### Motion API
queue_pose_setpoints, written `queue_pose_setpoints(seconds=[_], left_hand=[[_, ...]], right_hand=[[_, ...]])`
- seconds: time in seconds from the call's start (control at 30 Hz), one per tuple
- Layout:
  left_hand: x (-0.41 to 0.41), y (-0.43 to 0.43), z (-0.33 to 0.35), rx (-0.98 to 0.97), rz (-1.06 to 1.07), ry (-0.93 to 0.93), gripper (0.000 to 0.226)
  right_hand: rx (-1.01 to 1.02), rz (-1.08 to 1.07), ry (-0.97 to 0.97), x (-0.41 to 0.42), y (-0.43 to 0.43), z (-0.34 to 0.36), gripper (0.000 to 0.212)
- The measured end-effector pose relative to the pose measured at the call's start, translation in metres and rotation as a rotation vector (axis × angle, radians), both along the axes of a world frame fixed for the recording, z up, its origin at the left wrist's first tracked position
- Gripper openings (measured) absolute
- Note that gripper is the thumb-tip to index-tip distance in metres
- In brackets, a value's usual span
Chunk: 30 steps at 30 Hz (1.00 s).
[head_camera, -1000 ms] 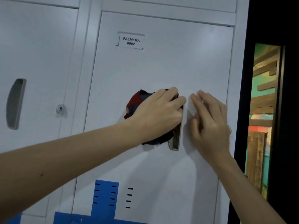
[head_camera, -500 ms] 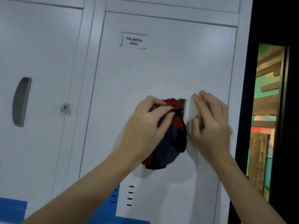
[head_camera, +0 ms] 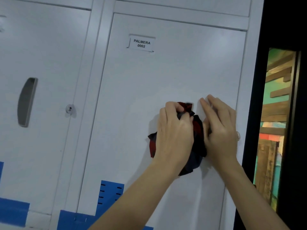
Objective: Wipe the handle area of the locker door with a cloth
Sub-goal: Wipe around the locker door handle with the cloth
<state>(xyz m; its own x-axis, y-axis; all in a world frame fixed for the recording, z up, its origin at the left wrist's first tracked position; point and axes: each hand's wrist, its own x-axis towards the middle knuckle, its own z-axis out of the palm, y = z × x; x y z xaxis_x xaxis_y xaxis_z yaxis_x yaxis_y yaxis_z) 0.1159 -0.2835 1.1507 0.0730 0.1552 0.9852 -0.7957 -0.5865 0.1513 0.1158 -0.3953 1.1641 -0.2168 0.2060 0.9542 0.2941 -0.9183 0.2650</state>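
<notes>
The white locker door [head_camera: 166, 77] labelled PALMERA 0002 fills the middle of the head view. My left hand [head_camera: 174, 131] grips a bunched red and dark blue cloth [head_camera: 197, 135] and holds it against the door's recessed handle, which the cloth almost wholly hides; only the handle's top edge [head_camera: 189, 103] shows. My right hand [head_camera: 219, 128] lies flat on the door just right of the cloth, fingers straight and pointing up. The door's lock is mostly hidden behind my right hand.
A neighbouring locker door [head_camera: 46, 63] on the left has a grey recessed handle [head_camera: 26, 102] and a key lock [head_camera: 69, 108]. Blue vent panel [head_camera: 111, 193] and blue stripes sit low on the lockers. A dark frame [head_camera: 282, 22] with a colourful gap [head_camera: 274, 122] lies right.
My left hand with the cloth dropped from the handle's top, then came back up over the handle and close against my right hand. My right hand stayed flat on the door.
</notes>
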Motion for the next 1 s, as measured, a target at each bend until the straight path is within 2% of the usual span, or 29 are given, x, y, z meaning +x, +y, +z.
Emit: queue_pose_setpoints(seconds=[0.1,0.27,0.37,0.47,0.6,0.77,0.9,1.0], left_hand=[[0.004,-0.006,0.007,-0.079,-0.064,0.044,0.016],[0.006,0.001,-0.007,0.007,0.096,-0.053,0.009],[0.007,0.006,-0.003,0.053,0.034,-0.052,0.026],[0.01,0.003,0.004,-0.027,-0.085,0.002,0.022],[0.01,-0.002,0.002,-0.039,-0.018,-0.079,0.026],[0.008,0.014,-0.001,0.179,0.215,-0.153,0.029],[0.008,0.032,-0.004,0.37,0.218,-0.171,0.028],[0.007,0.04,0.016,0.472,0.235,-0.213,0.02]], right_hand=[[0.006,0.007,0.001,0.0,0.0,0.0,0.034],[0.005,0.001,-0.003,0.0,0.0,0.0,0.036],[0.005,0.005,-0.002,0.0,0.0,0.001,0.037],[0.003,0.01,0.005,0.001,-0.001,-0.001,0.037],[-0.004,0.004,0.005,0.001,-0.002,-0.001,0.037],[0.006,-0.004,0.008,0.0,-0.001,0.0,0.042],[0.011,-0.004,0.015,-0.001,0.0,0.001,0.045],[0.0,-0.004,0.02,-0.002,0.0,0.0,0.045]])
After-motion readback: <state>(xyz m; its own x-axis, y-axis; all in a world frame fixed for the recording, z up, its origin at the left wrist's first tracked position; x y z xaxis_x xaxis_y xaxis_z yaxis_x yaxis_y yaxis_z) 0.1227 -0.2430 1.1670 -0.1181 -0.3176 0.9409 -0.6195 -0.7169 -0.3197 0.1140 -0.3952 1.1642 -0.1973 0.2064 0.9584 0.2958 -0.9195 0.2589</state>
